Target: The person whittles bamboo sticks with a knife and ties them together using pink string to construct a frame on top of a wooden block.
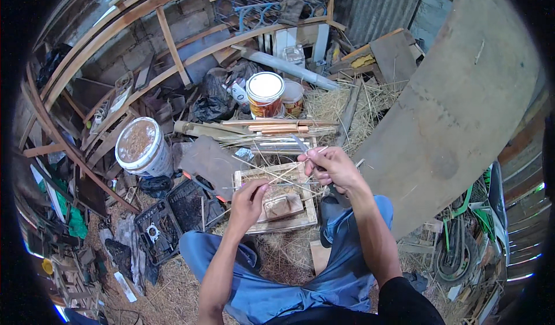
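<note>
My left hand pinches one end of a thin bamboo strip between thumb and fingertips. The strip slants up to my right hand, which is closed around a knife. The knife's blade juts out past the fingers toward the upper left, and its handle is hidden in the palm. Below both hands stands a low wooden frame with a wooden block inside. Several loose strips lie across the frame.
Beyond the frame lies a pile of bamboo strips. A lidded paint bucket stands behind it, a white bucket to the left. An open black tool case lies nearby. A large board leans on the right.
</note>
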A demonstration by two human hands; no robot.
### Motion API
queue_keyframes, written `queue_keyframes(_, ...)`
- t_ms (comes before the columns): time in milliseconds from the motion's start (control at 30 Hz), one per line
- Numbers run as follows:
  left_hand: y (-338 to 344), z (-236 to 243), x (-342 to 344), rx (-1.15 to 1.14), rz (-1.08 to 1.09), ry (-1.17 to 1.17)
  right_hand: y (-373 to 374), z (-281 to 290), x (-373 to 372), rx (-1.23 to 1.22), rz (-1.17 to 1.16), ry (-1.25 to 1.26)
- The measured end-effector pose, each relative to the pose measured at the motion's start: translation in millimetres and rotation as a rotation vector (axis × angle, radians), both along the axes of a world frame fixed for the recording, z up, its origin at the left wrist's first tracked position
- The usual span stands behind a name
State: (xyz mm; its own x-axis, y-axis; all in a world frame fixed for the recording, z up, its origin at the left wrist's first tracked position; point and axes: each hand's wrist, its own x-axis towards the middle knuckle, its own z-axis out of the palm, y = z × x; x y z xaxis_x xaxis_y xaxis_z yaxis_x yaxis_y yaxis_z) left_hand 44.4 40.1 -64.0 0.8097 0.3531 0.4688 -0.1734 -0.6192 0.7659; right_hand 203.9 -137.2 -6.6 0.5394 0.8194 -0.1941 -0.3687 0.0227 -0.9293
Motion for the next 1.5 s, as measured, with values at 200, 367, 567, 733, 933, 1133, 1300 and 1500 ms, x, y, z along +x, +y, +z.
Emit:
queue_keyframes(200,4,3,-13,0.02,0.07,0.051,-9,6,8,0.029,-0.174,-0.057)
queue_keyframes(367,15,8,-17,0.097,0.15,-0.066,-25,9,22,-0.015,-0.315,-0.209)
queue_keyframes(567,14,10,-19,0.138,0.117,-0.069,-3,4,-4,-0.05,-0.298,-0.57)
queue_keyframes(733,16,12,-20,0.102,0.112,0.008,-6,2,-5,0.022,-0.218,-0.615)
queue_keyframes(933,23,4,-20,0.135,0.105,-0.015,0,2,-8,0.04,-0.278,-0.639)
queue_keyframes(1133,26,7,-23,0.152,0.104,0.051,0,3,-10,-0.077,-0.266,-0.675)
queue_keyframes(1300,24,10,-21,0.182,0.128,-0.02,3,-3,-10,-0.139,-0.301,-0.67)
queue_keyframes(1500,11,16,-7,0.232,0.112,0.006,19,-24,-16,-0.142,-0.237,-0.74)
